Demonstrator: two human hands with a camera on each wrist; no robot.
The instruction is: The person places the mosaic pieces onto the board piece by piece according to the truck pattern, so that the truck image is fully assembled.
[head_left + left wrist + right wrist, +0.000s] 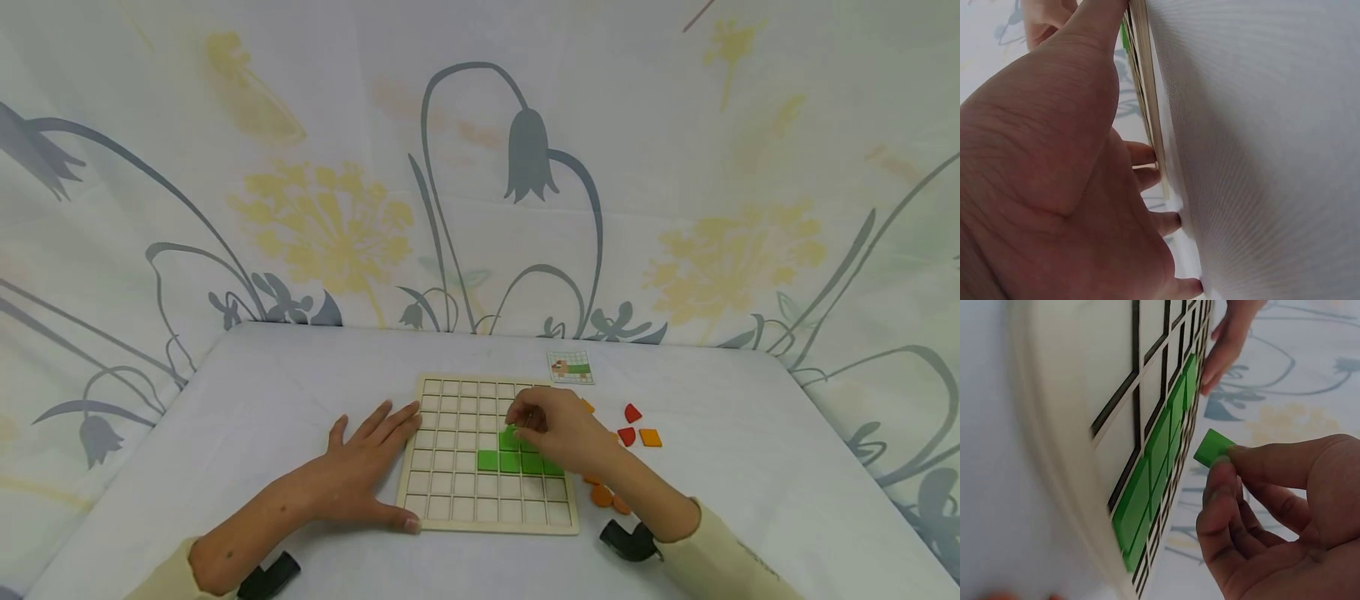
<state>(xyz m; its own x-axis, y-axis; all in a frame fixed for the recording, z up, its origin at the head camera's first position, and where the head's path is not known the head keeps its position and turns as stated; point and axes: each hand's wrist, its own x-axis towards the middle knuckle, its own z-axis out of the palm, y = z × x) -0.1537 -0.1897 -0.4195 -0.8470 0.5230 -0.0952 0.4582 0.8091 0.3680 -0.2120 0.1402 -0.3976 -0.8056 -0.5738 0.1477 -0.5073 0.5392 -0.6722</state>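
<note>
Head: at lower centre, the board (461, 507) is touched by the left hand (352, 477), fingers spread. Left wrist: nothing is gripped. Right wrist: near centre, a green tile (1211, 447) is pinched by the right hand (1322, 540); placing seems underway, careful lowering called for.

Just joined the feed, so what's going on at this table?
A person's right hand pinches a green tile just above the gridded board, while the left hand lies spread along its left edge. Several green squares sit in the grid. Red pieces and orange pieces lie on the right, and a small card lies beyond the board.
</note>
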